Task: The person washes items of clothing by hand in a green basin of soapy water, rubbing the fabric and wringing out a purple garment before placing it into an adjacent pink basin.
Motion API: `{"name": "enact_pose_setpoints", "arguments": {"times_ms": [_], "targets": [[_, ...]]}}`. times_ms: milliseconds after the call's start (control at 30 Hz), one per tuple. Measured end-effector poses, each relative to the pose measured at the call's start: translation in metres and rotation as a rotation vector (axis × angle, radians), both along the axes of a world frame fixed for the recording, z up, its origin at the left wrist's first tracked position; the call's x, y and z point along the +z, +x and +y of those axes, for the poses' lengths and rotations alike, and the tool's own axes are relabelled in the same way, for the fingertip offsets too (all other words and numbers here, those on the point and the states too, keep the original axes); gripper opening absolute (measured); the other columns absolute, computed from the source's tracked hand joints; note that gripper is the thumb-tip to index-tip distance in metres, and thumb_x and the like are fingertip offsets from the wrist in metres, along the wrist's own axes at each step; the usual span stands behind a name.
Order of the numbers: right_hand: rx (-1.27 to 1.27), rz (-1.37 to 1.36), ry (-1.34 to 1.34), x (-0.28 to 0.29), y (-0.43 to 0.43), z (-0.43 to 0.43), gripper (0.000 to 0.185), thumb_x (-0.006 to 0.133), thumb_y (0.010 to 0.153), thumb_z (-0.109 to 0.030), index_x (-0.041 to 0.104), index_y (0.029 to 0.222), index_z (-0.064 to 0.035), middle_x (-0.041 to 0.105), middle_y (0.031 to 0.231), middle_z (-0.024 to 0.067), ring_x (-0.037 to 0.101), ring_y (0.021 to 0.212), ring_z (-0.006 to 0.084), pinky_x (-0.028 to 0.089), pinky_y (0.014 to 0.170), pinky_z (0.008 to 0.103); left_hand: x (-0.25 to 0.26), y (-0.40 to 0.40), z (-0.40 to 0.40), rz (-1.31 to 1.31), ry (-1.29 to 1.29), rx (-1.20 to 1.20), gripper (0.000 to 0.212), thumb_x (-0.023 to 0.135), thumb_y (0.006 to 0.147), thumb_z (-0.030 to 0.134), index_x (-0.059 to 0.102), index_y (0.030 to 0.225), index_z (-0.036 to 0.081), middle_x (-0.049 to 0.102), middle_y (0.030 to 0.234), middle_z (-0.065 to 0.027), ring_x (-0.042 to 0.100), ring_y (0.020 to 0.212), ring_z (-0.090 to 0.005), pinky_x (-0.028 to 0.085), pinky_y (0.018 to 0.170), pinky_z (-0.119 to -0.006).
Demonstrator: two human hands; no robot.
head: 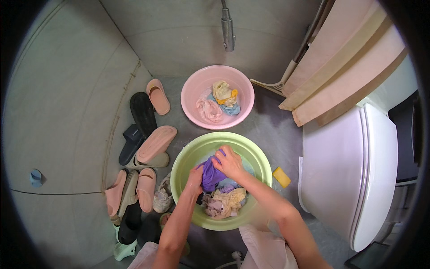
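Note:
A wet purple cloth (212, 175) is gripped between my two hands over the green plastic basin (183, 201). My left hand (195, 181) has its left edge, and my right hand (229, 162) pinches its upper right part. Beneath and nearer to me lie damp garments: a pale yellow cloth (235, 198), a brownish-mauve one (213, 205) and some bluish fabric (247, 168) in shallow water. Just beyond stands a pink basin (188, 107). It holds a cream garment with a yellow-orange edge (224, 93), a light pink garment (210, 110) and a blue one (231, 109).
A yellow bar of soap (281, 177) lies on the floor right of the green basin. Several slippers (156, 144) line the left wall. A white toilet (336, 175), a hanging curtain (349, 67) and a floor squeegee (275, 86) occupy the right. A handheld sprayer (228, 33) hangs at the back wall.

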State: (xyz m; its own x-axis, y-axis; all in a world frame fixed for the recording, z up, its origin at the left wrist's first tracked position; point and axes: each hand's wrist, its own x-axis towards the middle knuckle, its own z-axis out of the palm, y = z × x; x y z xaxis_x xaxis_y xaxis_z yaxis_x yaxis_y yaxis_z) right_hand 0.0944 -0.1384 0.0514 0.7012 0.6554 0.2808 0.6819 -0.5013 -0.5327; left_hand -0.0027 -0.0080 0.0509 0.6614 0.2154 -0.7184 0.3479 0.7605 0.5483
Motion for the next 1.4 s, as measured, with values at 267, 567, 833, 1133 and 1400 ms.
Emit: {"name": "enact_pose_setpoints", "arguments": {"times_ms": [267, 567, 833, 1133, 1400], "targets": [[0.234, -0.055, -0.439, -0.031, -0.009, -0.023, 0.062, 0.061, 0.087, -0.036, 0.043, 0.143, -0.0178, 0.017, 0.16, 0.0044, 0.019, 0.145, 0.0264, 0.02, 0.113, 0.053, -0.045, -0.024, -0.014, 0.124, 1.878, -0.765, 0.05, 0.059, 0.088, 0.039, 0.056, 0.133, 0.018, 0.046, 0.137, -0.0213, 0.038, 0.13, -0.0373, 0.028, 0.105, -0.058], [0.652, -0.314, -0.505, -0.056, 0.033, -0.025, 0.042, 0.054, 0.086, -0.018, 0.057, 0.128, -0.0157, 0.041, 0.146, 0.006, 0.036, 0.135, 0.0279, 0.037, 0.104, 0.0466, -0.044, -0.024, -0.009, 0.057, 1.557, -0.665, 0.061, 0.066, 0.084, 0.03, 0.046, 0.138, 0.007, 0.046, 0.141, -0.0178, 0.046, 0.126, -0.0345, 0.033, 0.107, -0.048], [-0.056, 0.415, 0.01, 0.009, -0.067, 0.035, 0.054, 0.063, 0.077, -0.012, 0.051, 0.129, -0.0133, 0.048, 0.124, 0.0183, 0.053, 0.109, 0.0393, 0.048, 0.09, 0.047, -0.047, -0.017, 0.015, -0.125, -0.361, 0.171, 0.048, 0.055, 0.094, 0.044, 0.054, 0.129, 0.012, 0.059, 0.125, -0.0099, 0.057, 0.111, -0.0246, 0.048, 0.094, -0.038], [0.159, 0.226, 0.07, 0.077, -0.097, 0.035, 0.031, 0.072, 0.071, -0.023, 0.064, 0.099, -0.0114, 0.052, 0.108, 0.0106, 0.059, 0.1, 0.0313, 0.054, 0.07, 0.0441, -0.025, -0.009, 0.014, -0.485, -0.585, 0.023, 0.04, 0.05, 0.097, 0.039, 0.058, 0.118, 0.006, 0.065, 0.11, -0.0135, 0.064, 0.097, -0.0258, 0.055, 0.084, -0.043], [-0.017, 0.129, 0.042, 0.014, -0.025, 0.033, 0.029, 0.071, 0.072, -0.024, 0.062, 0.096, -0.0095, 0.055, 0.106, 0.0102, 0.061, 0.094, 0.0313, 0.053, 0.071, 0.0457, -0.016, -0.009, 0.005, -0.02, -0.213, 0.121, 0.033, 0.052, 0.096, 0.033, 0.061, 0.113, 0.006, 0.067, 0.104, -0.0089, 0.066, 0.09, -0.0221, 0.054, 0.081, -0.037]]}}
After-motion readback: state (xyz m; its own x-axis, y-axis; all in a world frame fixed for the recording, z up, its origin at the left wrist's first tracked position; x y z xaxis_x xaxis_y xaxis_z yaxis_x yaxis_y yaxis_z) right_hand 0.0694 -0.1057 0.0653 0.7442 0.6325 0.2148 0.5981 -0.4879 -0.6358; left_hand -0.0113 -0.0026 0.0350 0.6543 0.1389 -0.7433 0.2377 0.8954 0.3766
